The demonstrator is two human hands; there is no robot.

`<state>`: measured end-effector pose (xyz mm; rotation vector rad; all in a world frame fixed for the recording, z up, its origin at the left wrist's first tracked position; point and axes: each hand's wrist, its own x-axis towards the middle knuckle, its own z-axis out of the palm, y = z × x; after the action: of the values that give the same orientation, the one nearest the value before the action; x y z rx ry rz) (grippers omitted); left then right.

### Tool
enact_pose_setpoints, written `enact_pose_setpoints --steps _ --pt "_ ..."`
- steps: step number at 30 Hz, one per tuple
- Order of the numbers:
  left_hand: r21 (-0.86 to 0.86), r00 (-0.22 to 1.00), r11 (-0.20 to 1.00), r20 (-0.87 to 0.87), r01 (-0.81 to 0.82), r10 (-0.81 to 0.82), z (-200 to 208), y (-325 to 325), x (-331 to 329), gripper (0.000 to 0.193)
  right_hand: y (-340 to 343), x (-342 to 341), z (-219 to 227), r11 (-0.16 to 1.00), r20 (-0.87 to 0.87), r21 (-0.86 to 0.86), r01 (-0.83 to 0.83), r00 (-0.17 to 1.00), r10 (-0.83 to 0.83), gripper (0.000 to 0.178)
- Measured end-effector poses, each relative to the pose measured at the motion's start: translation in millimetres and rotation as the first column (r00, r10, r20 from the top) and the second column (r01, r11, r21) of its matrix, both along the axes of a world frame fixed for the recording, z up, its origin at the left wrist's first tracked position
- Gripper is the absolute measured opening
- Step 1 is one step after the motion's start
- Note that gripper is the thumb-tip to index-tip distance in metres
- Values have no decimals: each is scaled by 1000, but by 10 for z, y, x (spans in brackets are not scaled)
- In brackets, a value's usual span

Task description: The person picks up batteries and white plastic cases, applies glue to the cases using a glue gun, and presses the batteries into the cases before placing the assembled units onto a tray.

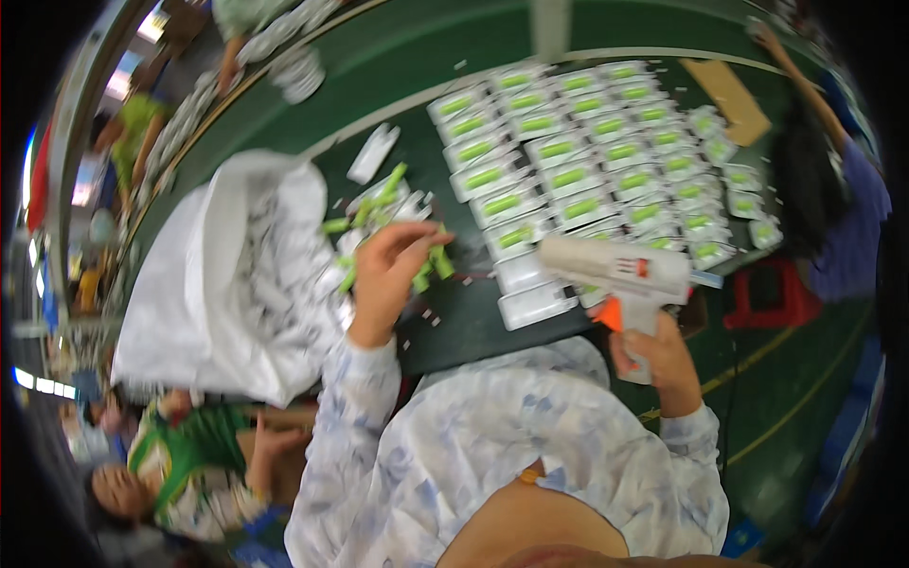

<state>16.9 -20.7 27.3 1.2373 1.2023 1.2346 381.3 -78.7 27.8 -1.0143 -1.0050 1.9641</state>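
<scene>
My right hand (668, 364) is wrapped round the grip of a white glue gun (620, 270) with an orange trigger. The gun's body points left, over the near edge of the rows of white plastic pieces (525, 275). My left hand (390, 270) hovers at a loose pile of bright green strips (383, 199) and small white parts. Its thumb and fingertips come together above some green strips; what they pinch, if anything, is too small to make out. Many white pieces in the rows have a green strip (568, 177) on top.
A big white sack (199, 275) full of white parts leans at the table's left. One loose white piece (372, 153) lies beyond the pile. Cardboard (729, 99) lies at the far right, near a person in purple (852, 227) and a red stool (772, 293). Another person (199, 464) sits lower left.
</scene>
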Motion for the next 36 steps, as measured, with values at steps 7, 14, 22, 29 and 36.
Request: enact_pose_setpoints --steps 7,14,22,29,36 --pt "-17 996 999 -76 -48 47 -159 -144 80 21 -169 -21 -115 1000 22 -21 10 1000 -10 60" --pt "20 957 998 -286 56 -48 -341 -152 317 29 -346 41 -250 991 -23 -4 131 991 -131 61" --pt "80 783 997 -621 8 44 -267 98 132 35 -160 -146 -56 996 1 57 62 998 -63 62" --pt "259 526 965 -826 32 204 -507 142 218 18 -167 -162 -185 998 -2 31 54 999 -54 57" --pt "334 513 943 -810 5 284 -484 8 412 11 -329 34 -252 997 -81 9 72 994 -71 66"
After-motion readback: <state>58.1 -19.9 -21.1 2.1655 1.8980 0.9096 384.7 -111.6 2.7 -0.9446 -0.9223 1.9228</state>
